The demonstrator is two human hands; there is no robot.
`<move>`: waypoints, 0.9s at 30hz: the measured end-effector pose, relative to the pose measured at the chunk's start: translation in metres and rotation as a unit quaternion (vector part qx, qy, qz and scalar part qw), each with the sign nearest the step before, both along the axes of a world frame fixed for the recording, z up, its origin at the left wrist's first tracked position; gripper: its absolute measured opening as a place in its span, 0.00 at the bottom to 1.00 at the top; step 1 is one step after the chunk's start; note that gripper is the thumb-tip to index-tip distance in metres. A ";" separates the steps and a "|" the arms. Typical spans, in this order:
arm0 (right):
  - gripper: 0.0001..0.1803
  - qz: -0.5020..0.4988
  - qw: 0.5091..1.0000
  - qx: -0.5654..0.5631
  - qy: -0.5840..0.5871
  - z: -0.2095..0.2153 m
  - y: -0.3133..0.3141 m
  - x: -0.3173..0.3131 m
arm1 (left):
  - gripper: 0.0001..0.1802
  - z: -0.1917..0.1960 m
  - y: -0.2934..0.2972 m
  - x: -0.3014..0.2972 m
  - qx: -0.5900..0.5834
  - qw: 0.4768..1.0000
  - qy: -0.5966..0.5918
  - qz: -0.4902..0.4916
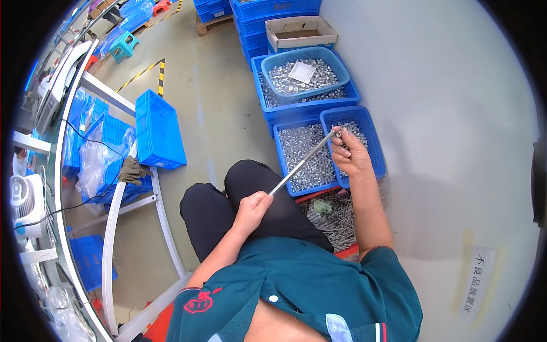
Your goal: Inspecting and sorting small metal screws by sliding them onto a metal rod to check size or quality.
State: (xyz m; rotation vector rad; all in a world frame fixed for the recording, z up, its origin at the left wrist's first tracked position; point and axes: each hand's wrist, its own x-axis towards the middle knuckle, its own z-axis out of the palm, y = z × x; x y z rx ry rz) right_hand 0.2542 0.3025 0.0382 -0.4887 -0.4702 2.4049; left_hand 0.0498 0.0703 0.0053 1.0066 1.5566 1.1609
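Left hand grips the metal rod's lower end; right hand pinches its tip above the blue bin of small silver parts

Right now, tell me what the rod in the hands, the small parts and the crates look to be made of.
Rod: probably steel, bright and smooth, with a thin highlight along it.
Small parts: likely plated metal, silvery and glinting.
Blue crates: apparently moulded plastic, uniform colour, dull sheen.
Left hand and right hand hold the rod's ends.
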 end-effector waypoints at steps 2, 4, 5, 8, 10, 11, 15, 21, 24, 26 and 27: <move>0.11 0.005 1.000 -0.001 0.013 0.000 0.000 0.000 | 0.14 0.001 0.000 0.000 0.003 1.000 0.002 -0.004; 0.11 0.003 1.000 0.000 0.013 -0.001 0.000 0.001 | 0.14 0.002 0.000 0.001 0.002 1.000 0.007 -0.006; 0.11 0.003 1.000 0.000 0.013 -0.001 0.000 0.001 | 0.14 0.002 0.000 0.001 0.001 1.000 0.013 -0.007; 0.12 0.005 1.000 -0.002 0.009 0.000 0.000 0.001 | 0.14 -0.003 0.000 0.002 0.021 0.999 0.023 -0.004; 0.11 0.009 1.000 0.004 0.013 0.000 0.001 0.002 | 0.13 -0.003 0.001 0.003 0.029 0.999 0.031 -0.005; 0.11 0.013 1.000 0.011 0.017 0.000 0.001 0.002 | 0.13 -0.003 0.001 0.004 0.036 0.999 0.039 -0.006; 0.10 0.021 0.999 0.038 0.000 0.007 0.000 0.002 | 0.13 0.000 0.002 0.005 0.031 0.998 0.048 -0.008; 0.08 -0.018 0.899 0.267 -0.347 0.036 -0.004 -0.003 | 0.13 -0.002 0.002 0.006 0.030 0.997 0.074 0.002; 0.07 0.054 0.934 0.195 -0.294 0.030 -0.021 -0.018 | 0.14 -0.002 0.004 0.006 0.008 0.999 0.038 0.005; 0.08 0.098 0.934 0.184 -0.291 0.016 -0.038 -0.031 | 0.15 -0.002 0.005 0.008 0.022 0.999 0.039 0.023; 0.09 0.123 0.941 0.166 -0.268 0.013 -0.046 -0.035 | 0.15 -0.002 0.006 0.008 0.019 0.999 0.037 0.031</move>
